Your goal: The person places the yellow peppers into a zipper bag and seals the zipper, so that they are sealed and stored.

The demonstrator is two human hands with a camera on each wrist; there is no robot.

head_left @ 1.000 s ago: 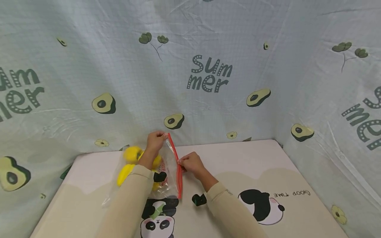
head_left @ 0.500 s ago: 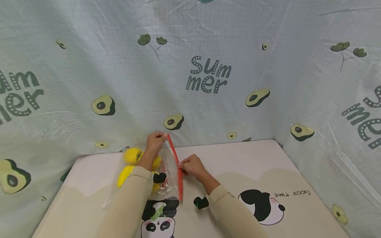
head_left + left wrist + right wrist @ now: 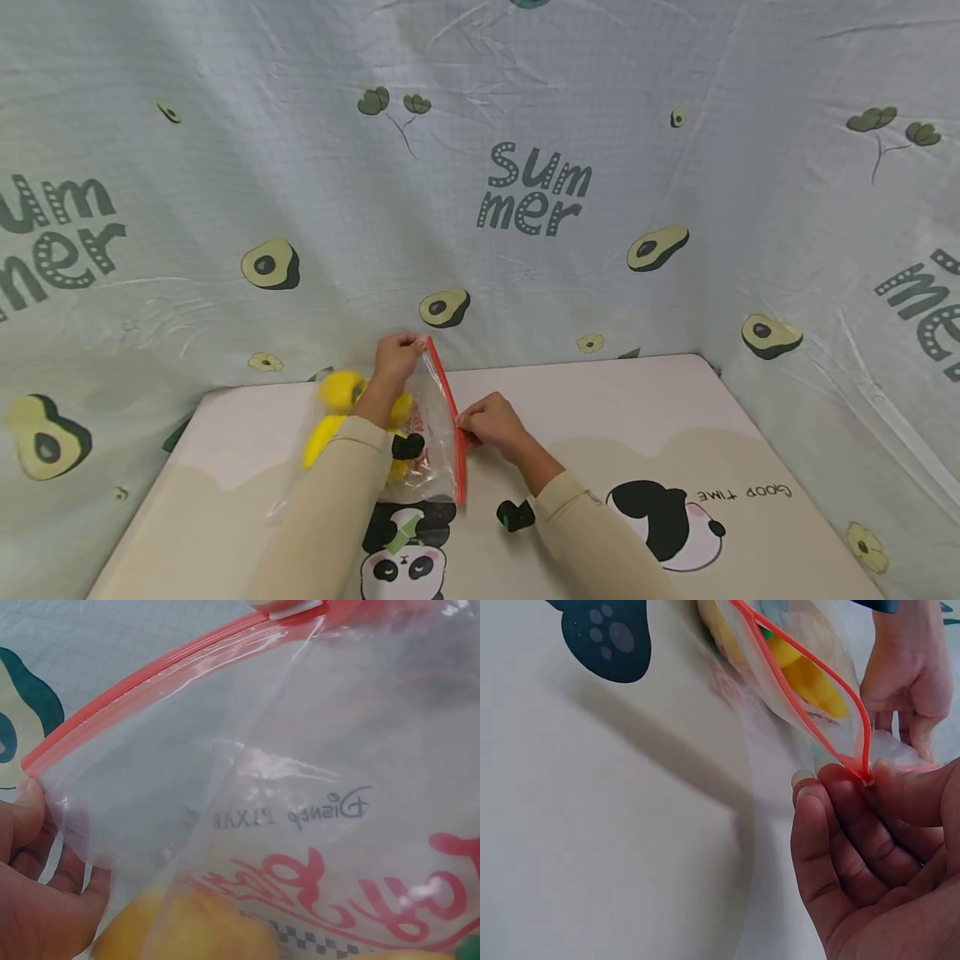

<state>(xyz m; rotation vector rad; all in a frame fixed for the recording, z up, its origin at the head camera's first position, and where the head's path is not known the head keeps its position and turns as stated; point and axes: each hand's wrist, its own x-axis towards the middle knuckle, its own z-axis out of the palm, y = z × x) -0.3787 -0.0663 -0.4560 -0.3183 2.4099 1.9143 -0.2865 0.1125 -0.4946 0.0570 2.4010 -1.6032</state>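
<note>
A clear zip bag (image 3: 437,471) with a red zip strip (image 3: 444,379) and red lettering lies toward the left of the table, its mouth facing right. Several yellow rounded things (image 3: 339,392) are inside; their kind is unclear through the plastic. My left hand (image 3: 395,360) pinches the far corner of the bag just below the strip. Partway along the strip, my right hand (image 3: 495,423) pinches it between thumb and fingers; a white slider (image 3: 296,609) shows there in the left wrist view. On the near side of my right hand (image 3: 877,855), the bag's mouth gapes.
A light tabletop (image 3: 585,400) printed with pandas carries the bag. Pale cloth with avocado prints (image 3: 445,308) hangs close behind the table and along its sides. Black wrist-worn pieces (image 3: 516,517) sit by both sleeves.
My right hand has slid a little nearer along the red strip. The left hand keeps its hold on the far corner, and the view has shifted slightly.
</note>
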